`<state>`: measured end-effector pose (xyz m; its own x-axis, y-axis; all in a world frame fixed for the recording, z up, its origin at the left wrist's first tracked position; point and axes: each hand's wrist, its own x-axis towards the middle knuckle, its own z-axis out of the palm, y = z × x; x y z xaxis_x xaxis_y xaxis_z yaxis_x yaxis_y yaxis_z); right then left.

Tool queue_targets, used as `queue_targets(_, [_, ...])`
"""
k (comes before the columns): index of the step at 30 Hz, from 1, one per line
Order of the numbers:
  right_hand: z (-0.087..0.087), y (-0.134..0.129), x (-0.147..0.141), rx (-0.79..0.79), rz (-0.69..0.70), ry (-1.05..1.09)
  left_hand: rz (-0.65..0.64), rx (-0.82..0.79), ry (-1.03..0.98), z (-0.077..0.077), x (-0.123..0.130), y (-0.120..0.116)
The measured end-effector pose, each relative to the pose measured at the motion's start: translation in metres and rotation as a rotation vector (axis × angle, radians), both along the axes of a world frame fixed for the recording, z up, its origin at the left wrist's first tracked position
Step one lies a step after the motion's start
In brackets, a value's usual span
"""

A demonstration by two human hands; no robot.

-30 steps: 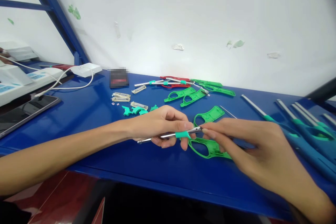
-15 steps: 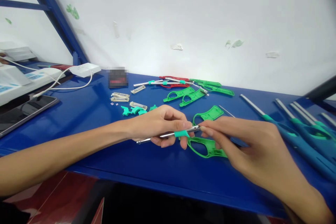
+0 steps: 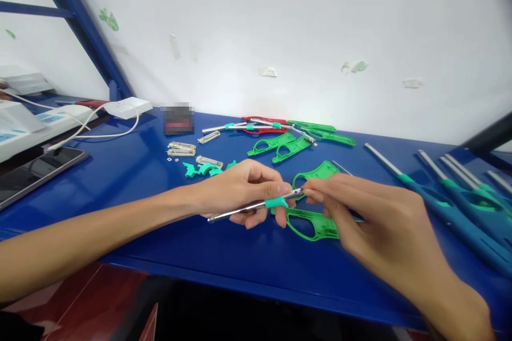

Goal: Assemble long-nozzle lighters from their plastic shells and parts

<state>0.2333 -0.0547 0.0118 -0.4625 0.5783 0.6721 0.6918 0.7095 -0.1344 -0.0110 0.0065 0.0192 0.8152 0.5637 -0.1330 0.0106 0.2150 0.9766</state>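
My left hand (image 3: 250, 194) is closed around a thin silver lighter tube (image 3: 236, 211) with a teal collar (image 3: 276, 202), its thumb on top. The tube slants up to the right. At its right end my right hand (image 3: 360, 213) pinches with thumb and forefinger; whatever is between those fingertips is hidden. Beneath the hands lie green lighter handle halves, one (image 3: 314, 224) partly covered by my right hand and another (image 3: 318, 173) just behind it. Teal plastic trigger pieces (image 3: 200, 169) lie left of my left hand, partly hidden by it.
Clear lighter fuel tanks (image 3: 182, 148) lie at the left. Farther back are red handle halves (image 3: 264, 119) with silver tubes and more green halves (image 3: 294, 149). Assembled blue lighters (image 3: 436, 202) line the right side. A phone (image 3: 44, 176) and white cable (image 3: 120, 136) are at the left.
The view has shifted slightly. The tube's left end tilts a little more into sight, and my right hand has moved slightly left, its fingertips still at the tube's right end.
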Motion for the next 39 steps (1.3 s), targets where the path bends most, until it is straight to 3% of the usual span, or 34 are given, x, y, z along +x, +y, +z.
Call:
queue_targets(15, [-0.001, 0.002, -0.004, -0.030, 0.001, 0.017, 0.049, 0.130, 0.051, 0.004, 0.001, -0.002])
queue_targets(24, [0.004, -0.007, 0.003, -0.073, -0.043, -0.207, 0.053, 0.160, 0.082, 0.003, 0.002, -0.002])
queue_targets(39, [0.011, -0.007, 0.001, 0.102, -0.005, -0.278, 0.053, 0.184, 0.086, 0.004, 0.003, -0.004])
